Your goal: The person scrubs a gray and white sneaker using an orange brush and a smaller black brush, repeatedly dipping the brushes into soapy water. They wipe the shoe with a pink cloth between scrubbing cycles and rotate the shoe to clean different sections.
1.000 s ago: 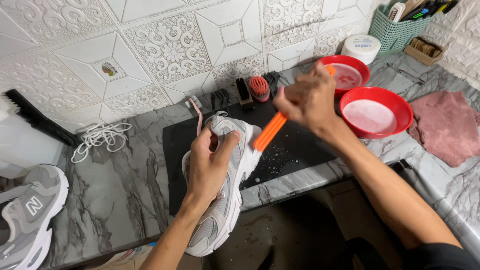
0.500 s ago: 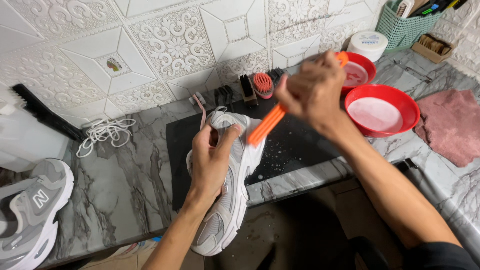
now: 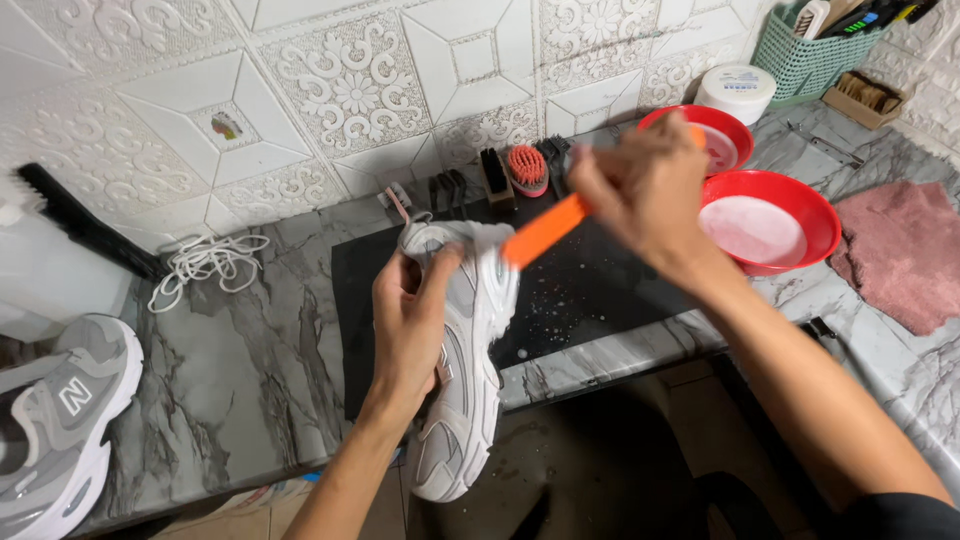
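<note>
Left hand is gripping a grey-white sneaker by its heel end, holding it above the counter edge. Right hand is clutching an orange brush, its tip touching the shoe's heel. Just beyond the right hand, two red bowls are sitting; past the left, white laces.

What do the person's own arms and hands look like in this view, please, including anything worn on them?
Both hands are bare: the left hand and the right hand show no gloves, and no rings or watch can be seen. The left forearm is uncovered down to the frame's edge. The right arm is bare along the forearm, with a dark sleeve beginning near the lower right corner.
</note>
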